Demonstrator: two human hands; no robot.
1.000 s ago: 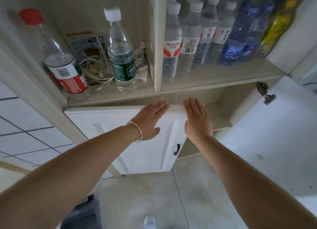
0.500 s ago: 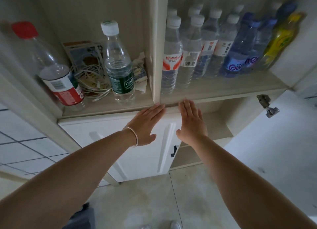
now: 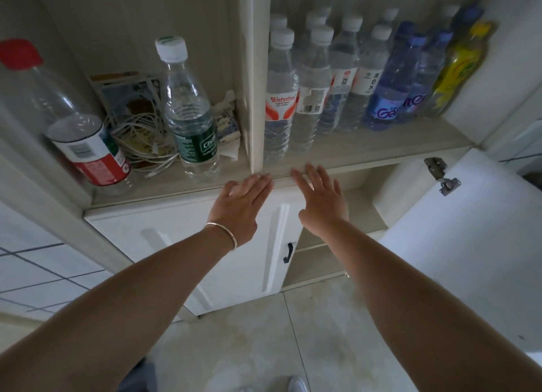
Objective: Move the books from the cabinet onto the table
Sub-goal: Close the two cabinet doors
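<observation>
The cabinet [image 3: 255,98] has an open shelf above and white lower doors. My left hand [image 3: 240,206], with a thin bracelet on the wrist, stretches flat toward the shelf's front edge, fingers straight and holding nothing. My right hand [image 3: 321,198] reaches beside it the same way, fingertips at the shelf edge, empty. A thin booklet or card [image 3: 123,89] leans at the back of the left shelf bay behind tangled white cables [image 3: 143,145]. No other book shows. The table is out of view.
Left bay holds a red-capped bottle [image 3: 70,127] and a green-labelled bottle [image 3: 190,121]. Right bay holds several water bottles [image 3: 311,92] and a yellow one [image 3: 460,68]. The lower left door [image 3: 181,245] is shut; the lower right door [image 3: 469,245] swings open.
Both hands have risen from the lower door's top to the shelf's front edge. The view has tilted up, so the shelf sits lower in frame.
</observation>
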